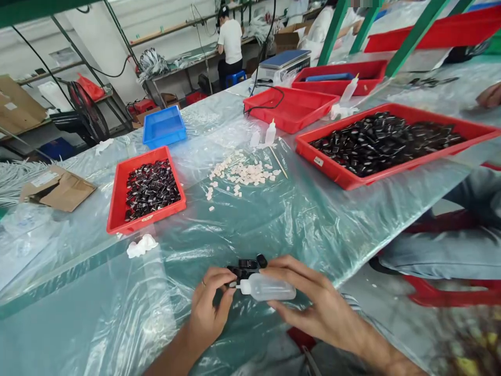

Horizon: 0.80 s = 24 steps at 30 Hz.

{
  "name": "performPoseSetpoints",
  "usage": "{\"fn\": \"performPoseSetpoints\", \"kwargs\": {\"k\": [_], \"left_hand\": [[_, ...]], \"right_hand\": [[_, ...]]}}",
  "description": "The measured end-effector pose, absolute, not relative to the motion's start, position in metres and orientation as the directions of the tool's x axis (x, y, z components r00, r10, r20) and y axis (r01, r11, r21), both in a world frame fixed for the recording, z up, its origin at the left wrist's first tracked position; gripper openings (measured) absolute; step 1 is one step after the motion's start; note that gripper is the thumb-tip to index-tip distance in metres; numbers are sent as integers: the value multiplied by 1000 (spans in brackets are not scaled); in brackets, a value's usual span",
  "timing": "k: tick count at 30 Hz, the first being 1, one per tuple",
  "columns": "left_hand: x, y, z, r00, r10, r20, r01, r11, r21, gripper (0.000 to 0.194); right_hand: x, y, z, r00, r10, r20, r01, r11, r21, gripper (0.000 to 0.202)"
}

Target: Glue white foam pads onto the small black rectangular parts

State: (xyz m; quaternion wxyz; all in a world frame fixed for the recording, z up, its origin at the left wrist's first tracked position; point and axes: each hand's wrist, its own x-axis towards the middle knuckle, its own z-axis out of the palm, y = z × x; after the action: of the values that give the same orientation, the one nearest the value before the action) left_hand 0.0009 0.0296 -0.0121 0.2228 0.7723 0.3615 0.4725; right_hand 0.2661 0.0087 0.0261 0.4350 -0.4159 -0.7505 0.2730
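My left hand (pixel 211 303) pinches a small black piece (pixel 231 284) between thumb and fingertips, near the table's front edge. Fingers and thumb of my right hand (pixel 309 297) are wrapped round a translucent squeeze bottle (pixel 272 288). The bottle lies sideways, its nozzle pointing left at the piece in my left hand; whether the tip touches it I cannot tell. Just beyond the bottle, several black pieces (pixel 247 263) rest on the plastic-covered table (pixel 195 235).
Red trays of black pieces stand at left (pixel 113 209) and right (pixel 344 180). Small whitish pieces (pixel 250 173) lie mid-table beside a thin stick (pixel 278 163) and an upright bottle (pixel 270 133). Crumpled tissue (pixel 142 246) is front left. A seated person's leg (pixel 438 256) is at right.
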Motion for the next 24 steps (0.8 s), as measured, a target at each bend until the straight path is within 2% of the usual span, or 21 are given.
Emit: {"fn": "performPoseSetpoints", "kwargs": {"k": [8, 14, 24], "left_hand": [[9, 29, -5, 337, 707, 621, 320, -707, 631, 22], [14, 23, 1, 344, 695, 632, 280, -718, 637, 20], [15, 20, 7, 374, 674, 637, 263, -736, 624, 19]], "right_hand": [[262, -5, 44, -243, 852, 464, 498, 520, -694, 47], [262, -18, 57, -252, 804, 539, 535, 579, -615, 40], [261, -22, 68, -257, 815, 519, 556, 564, -610, 40]]}}
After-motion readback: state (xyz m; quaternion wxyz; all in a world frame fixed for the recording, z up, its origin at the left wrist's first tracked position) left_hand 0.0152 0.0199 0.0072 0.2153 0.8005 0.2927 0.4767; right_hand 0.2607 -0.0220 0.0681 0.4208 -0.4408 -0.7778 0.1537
